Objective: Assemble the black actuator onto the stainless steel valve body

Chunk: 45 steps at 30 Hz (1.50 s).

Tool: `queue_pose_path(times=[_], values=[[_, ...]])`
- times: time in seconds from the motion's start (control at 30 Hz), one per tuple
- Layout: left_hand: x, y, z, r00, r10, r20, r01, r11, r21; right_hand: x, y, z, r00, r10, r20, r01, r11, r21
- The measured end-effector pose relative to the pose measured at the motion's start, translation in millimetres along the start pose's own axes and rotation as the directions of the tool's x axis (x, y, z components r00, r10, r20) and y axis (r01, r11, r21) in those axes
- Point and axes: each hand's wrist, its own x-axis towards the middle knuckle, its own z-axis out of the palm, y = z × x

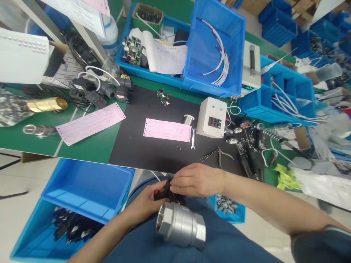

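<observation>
Head view: lower centre of frame, over the person's lap.
Valve (181,225): heavy, rigid, slick metal; best held by its body.
Left hand (145,203): closed on black part (166,190).
Right hand (196,179): pinching the same part.

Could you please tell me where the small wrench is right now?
The small wrench lies on the black mat, between the pink slip and the beige box.

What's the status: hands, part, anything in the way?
Left hand and right hand both grip the black part. Metal valve body sits on the lap. Nothing blocking.
</observation>
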Motion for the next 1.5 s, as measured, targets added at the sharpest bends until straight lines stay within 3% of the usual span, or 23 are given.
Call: queue_pose_path(times=[0.07,0.13,0.17,0.2,0.23,0.27,0.3,0.33,0.43,0.57,0.7,0.77,0.87,1.0,1.17,1.33,1.5], values=[[0.0,0.1,0.0,1.000,-0.002,-0.020,0.002,1.000,-0.009,-7.0,4.9,8.6,0.996,0.073,-0.048,-0.067,0.993,0.102],[-0.7,1.5,-1.1,1.000,0.000,-0.032,0.000,1.000,-0.016,-14.9,18.2,24.1,0.945,0.321,-0.066,-0.305,0.934,0.187],[-1.3,2.3,-1.8,0.999,-0.002,-0.037,0.001,1.000,-0.013,-18.9,27.9,34.1,0.862,0.506,-0.039,-0.491,0.850,0.190],[-2.1,2.9,-2.7,0.999,-0.004,-0.041,0.004,1.000,-0.007,-22.6,39.0,44.9,0.731,0.683,-0.003,-0.674,0.722,0.154],[-2.9,3.4,-3.5,0.999,-0.005,-0.047,0.005,1.000,-0.004,-25.8,50.8,55.9,0.566,0.824,0.039,-0.823,0.562,0.081],[-3.7,3.5,-4.2,0.998,-0.006,-0.056,0.006,1.000,-0.005,-28.2,62.3,66.6,0.460,0.886,0.054,-0.888,0.460,0.023],[-4.5,3.3,-4.7,0.998,-0.009,-0.069,0.008,1.000,-0.007,-29.6,72.9,76.4,0.395,0.916,0.066,-0.917,0.398,-0.023],[-5.1,2.8,-5.1,0.996,-0.013,-0.085,0.012,1.000,-0.007,-29.9,81.9,84.8,0.374,0.924,0.074,-0.924,0.378,-0.050],[-6.5,1.2,-5.4,0.989,-0.027,-0.145,0.029,1.000,0.011,-25.7,97.9,98.9,0.390,0.916,0.096,-0.915,0.397,-0.075],[-9.1,0.7,-5.6,0.983,-0.012,-0.182,0.014,1.000,0.008,-20.8,94.3,90.2,0.377,0.920,0.107,-0.925,0.381,-0.011],[-12.9,4.0,-5.4,0.989,0.017,-0.148,-0.026,0.998,-0.062,-26.0,58.6,62.1,0.364,0.928,0.086,-0.918,0.341,0.203],[-13.0,7.1,-4.2,0.987,0.033,-0.159,-0.048,0.995,-0.090,-30.1,31.2,48.2,0.371,0.928,-0.015,-0.829,0.338,0.445],[-7.8,12.0,-0.3,0.972,0.053,-0.227,-0.084,0.988,-0.129,-32.5,-8.5,35.2,0.321,0.920,-0.227,-0.660,0.389,0.643],[8.0,16.4,9.2,0.930,0.079,-0.359,-0.162,0.965,-0.207,-21.8,-39.7,34.9,0.285,0.848,-0.447,-0.694,0.504,0.514],[25.0,22.1,19.2,0.901,0.079,-0.426,-0.223,0.928,-0.299,2.8,-45.3,48.8,0.286,0.740,-0.609,-0.688,0.601,0.407],[27.9,29.3,23.7,0.897,0.144,-0.417,-0.281,0.915,-0.289,14.1,-42.5,58.9,0.309,0.621,-0.720,-0.710,0.655,0.261],[26.4,33.6,29.7,0.921,0.158,-0.356,-0.265,0.925,-0.274,11.7,-43.5,60.2,0.365,0.558,-0.745,-0.780,0.620,0.082]])
